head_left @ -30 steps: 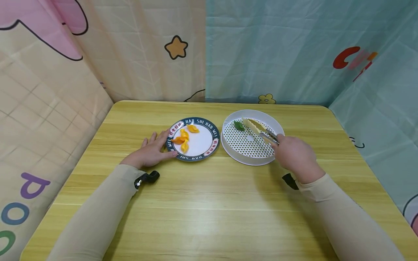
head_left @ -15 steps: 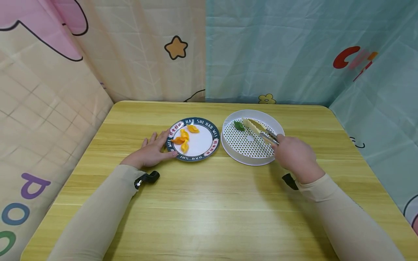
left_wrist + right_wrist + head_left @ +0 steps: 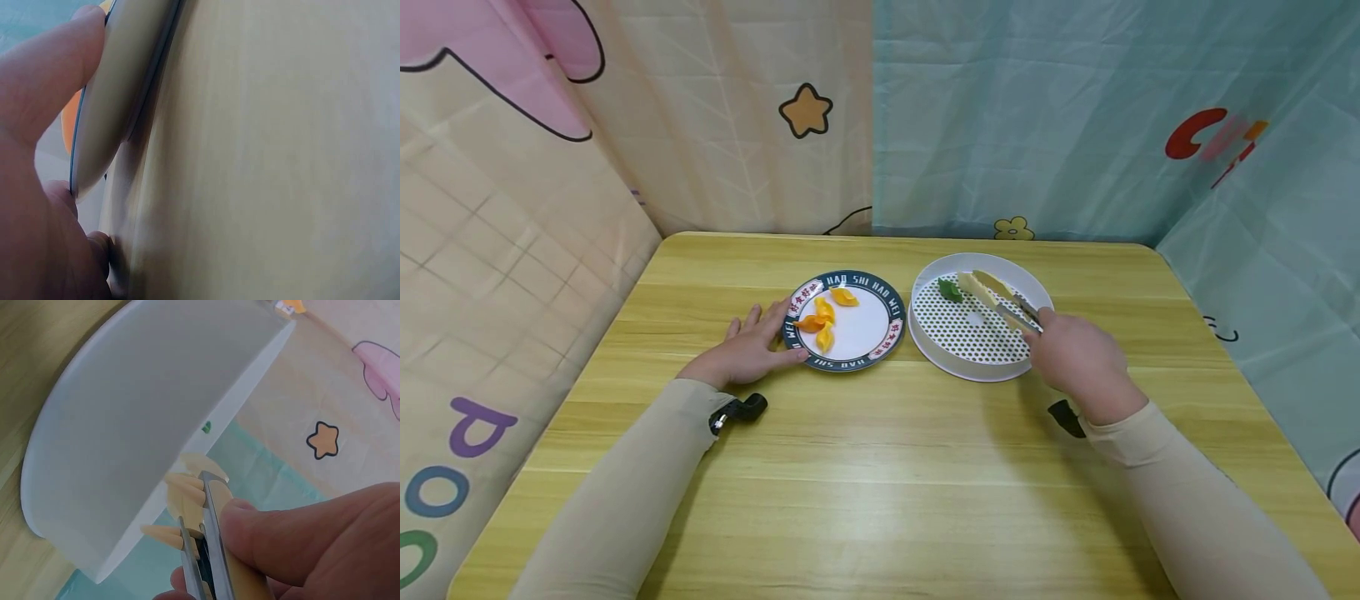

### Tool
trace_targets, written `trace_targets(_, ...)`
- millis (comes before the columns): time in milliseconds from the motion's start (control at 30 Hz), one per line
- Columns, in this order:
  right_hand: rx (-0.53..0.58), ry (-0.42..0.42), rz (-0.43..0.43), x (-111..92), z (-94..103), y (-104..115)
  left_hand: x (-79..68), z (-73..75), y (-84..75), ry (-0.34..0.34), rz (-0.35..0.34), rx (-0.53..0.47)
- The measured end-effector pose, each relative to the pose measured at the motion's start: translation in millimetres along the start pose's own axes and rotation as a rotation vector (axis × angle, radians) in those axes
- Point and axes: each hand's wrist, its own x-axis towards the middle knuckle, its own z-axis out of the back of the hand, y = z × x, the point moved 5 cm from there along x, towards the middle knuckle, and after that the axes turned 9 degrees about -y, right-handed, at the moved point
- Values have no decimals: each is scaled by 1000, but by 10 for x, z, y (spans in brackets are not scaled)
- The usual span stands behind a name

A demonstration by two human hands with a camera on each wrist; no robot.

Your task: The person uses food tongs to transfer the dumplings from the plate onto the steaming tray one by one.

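My left hand [image 3: 741, 346] lies with spread fingers at the left side of a round plate [image 3: 880, 286] with a dark lettered rim, its thumb [image 3: 53, 69] on the rim. Several small yellow-orange dumpling-shaped pieces [image 3: 824, 310] sit on the plate's left half. My right hand [image 3: 1078, 362] grips tongs [image 3: 977, 289] with metal arms and beige scalloped tips. These tips are parted over a white round steamer tray [image 3: 958, 362] with a perforated base. A small green, leaf-like piece [image 3: 950, 289] lies inside, left of the tips; nothing shows between them.
Plate and tray stand side by side with a narrow gap on a wooden table [image 3: 865, 475]. Printed curtains [image 3: 1000, 117] hang behind the table's back edge and along both sides.
The tongs' tips stand slightly farther apart than before. Both hands, the plate, the tray and the pieces have kept their places.
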Motion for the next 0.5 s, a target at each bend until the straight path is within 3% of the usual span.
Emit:
trace_targets(300, 7, -6, 1, -111, 97, 249, 4, 1, -1, 1, 5, -3)
trace_targets(500, 50, -121, 147, -240, 51, 629, 8, -6, 9, 3, 10, 3)
